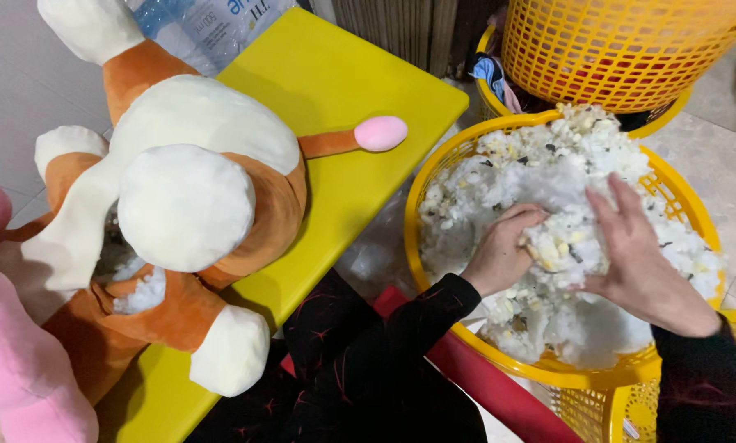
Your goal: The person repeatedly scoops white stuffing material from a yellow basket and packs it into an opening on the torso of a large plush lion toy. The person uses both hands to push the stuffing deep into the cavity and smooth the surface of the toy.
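Gathering white stuffing [548,176] in the yellow basket [434,176], our left hand [503,250] clenches a clump while our right hand [639,262] cups it, fingers spread.

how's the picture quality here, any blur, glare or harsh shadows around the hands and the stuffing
Head view: light is even and soft, with only a faint shadow beside the plush toy on the yellow table. The white stuffing is bright and loses some detail. Left hand and right hand are slightly soft, not smeared. The basket rim bows near the frame edges.
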